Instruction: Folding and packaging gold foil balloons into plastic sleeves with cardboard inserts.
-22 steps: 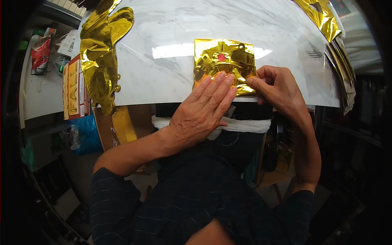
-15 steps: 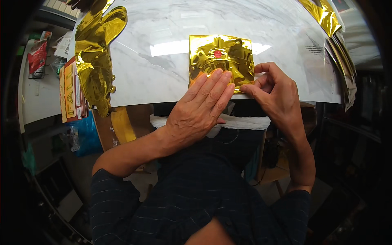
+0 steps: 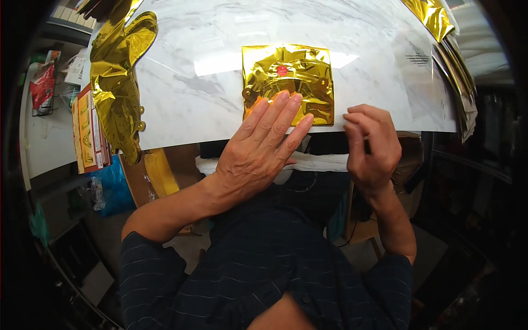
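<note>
1. Two bare hands show. The left hand [image 3: 261,140] is flat, with four straight fingers almost side by side, on the low left part of one folded gold foil square [image 3: 300,77]. Its thumb is mostly hidden.
2. The right hand [image 3: 377,143], near 3 o'clock, is a bit blurry. Its fingers bend loosely, with a gap to the thumb, and it looks empty. It is near the square, not touching.
3. The square lies near 12 o'clock on one white marbled table [image 3: 187,104]. It has one red spot [image 3: 282,70]. Fingers hide its bottom left edge. I can't tell what the orange bit under them is.
4. One flat gold foil balloon [image 3: 115,77], at 10 o'clock, is cut off at the top.
5. One stack of flat packs [image 3: 459,93], at 2 o'clock, has edges too thin to count.
6. One blue bag [image 3: 116,190], at 9 o'clock, is partly hidden.
</note>
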A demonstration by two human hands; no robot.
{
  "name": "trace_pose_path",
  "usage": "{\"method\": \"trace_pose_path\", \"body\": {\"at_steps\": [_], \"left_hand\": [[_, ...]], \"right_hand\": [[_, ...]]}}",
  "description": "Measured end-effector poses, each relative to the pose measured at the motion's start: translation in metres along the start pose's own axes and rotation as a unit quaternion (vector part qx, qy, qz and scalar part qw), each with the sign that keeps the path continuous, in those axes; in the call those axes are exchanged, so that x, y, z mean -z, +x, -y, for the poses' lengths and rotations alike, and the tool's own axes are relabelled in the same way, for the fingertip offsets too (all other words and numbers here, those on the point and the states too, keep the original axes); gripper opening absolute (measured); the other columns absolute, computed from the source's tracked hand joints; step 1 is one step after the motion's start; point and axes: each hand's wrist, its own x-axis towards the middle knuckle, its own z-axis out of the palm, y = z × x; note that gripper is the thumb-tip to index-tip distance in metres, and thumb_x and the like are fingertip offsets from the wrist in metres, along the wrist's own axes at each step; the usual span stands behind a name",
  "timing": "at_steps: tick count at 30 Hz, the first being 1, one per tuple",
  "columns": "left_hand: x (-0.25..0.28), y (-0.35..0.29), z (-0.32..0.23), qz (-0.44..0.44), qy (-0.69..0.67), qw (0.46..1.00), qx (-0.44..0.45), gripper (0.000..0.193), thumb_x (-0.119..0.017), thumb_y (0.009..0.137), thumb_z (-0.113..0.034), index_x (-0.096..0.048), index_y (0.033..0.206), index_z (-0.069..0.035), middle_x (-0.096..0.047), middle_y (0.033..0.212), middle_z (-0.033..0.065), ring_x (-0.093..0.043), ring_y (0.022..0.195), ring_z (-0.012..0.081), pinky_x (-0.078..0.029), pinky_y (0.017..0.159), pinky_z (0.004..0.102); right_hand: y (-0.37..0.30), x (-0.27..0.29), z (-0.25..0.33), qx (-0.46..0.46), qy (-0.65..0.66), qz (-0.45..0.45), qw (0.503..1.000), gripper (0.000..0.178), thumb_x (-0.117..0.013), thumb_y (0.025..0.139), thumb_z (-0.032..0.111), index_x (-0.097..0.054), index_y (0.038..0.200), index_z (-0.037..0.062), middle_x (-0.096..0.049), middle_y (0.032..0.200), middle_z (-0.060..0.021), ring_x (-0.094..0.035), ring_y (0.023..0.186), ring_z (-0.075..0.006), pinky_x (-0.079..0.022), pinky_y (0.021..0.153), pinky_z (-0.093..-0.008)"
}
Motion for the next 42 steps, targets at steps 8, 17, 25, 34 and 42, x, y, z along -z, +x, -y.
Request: {"method": "trace_pose_path", "body": {"at_steps": [8,17,25,34,42], "left_hand": [[-0.004,0.001,0.0,-0.012,0.019,1.0,0.007,0.082,-0.079,0.077,-0.035,-0.052,0.151,-0.012,-0.041,0.162,0.0195,-0.039,0.151,0.0356,-0.03,0.124,0.049],[0.001,0.003,-0.001,-0.002,-0.028,1.0,0.006,0.083,-0.08,0.079,-0.035,-0.051,0.153,-0.01,-0.039,0.162,0.0216,-0.038,0.151,0.0378,-0.029,0.124,0.051],[0.013,0.002,-0.001,0.012,-0.038,0.999,0.002,0.085,-0.078,0.081,-0.038,-0.047,0.155,-0.008,-0.036,0.163,0.023,-0.035,0.152,0.039,-0.027,0.125,0.0517],[0.0,-0.003,0.0,-0.034,0.001,0.999,-0.01,0.091,-0.082,0.073,-0.042,-0.05,0.15,-0.006,-0.039,0.161,0.0234,-0.037,0.151,0.0376,-0.03,0.123,0.0517],[0.0,-0.005,-0.001,-0.037,-0.02,0.999,0.002,0.088,-0.073,0.084,-0.046,-0.043,0.152,0.001,-0.038,0.161,0.0234,-0.035,0.152,0.039,-0.027,0.125,0.0515]], "right_hand": [[-0.022,-0.01,0.015,0.091,-0.119,0.129,0.98,0.037,-0.07,0.095,0.024,-0.07,0.125,0.0029,-0.068,0.135,-0.0121,-0.062,0.13,-0.0347,-0.048,0.11,-0.0512],[-0.012,-0.002,0.014,0.081,-0.099,0.137,0.982,0.034,-0.074,0.09,0.02,-0.072,0.12,0.0041,-0.07,0.131,-0.0095,-0.064,0.126,-0.0314,-0.045,0.113,-0.0525],[0.008,0.009,0.014,0.172,-0.153,0.17,0.958,0.036,-0.072,0.085,0.013,-0.07,0.117,-0.0015,-0.066,0.114,-0.0128,-0.064,0.119,-0.0284,-0.041,0.117,-0.0536],[0.001,-0.004,0.014,0.17,-0.106,0.268,0.942,0.086,-0.065,0.089,0.054,-0.047,0.146,-0.0082,-0.042,0.158,-0.0251,-0.039,0.15,-0.0386,-0.03,0.125,-0.0512],[0.0,-0.008,0.002,0.175,-0.115,0.25,0.945,0.088,-0.063,0.089,0.057,-0.047,0.147,-0.0074,-0.044,0.157,-0.0246,-0.042,0.148,-0.0393,-0.031,0.124,-0.0513]]}}
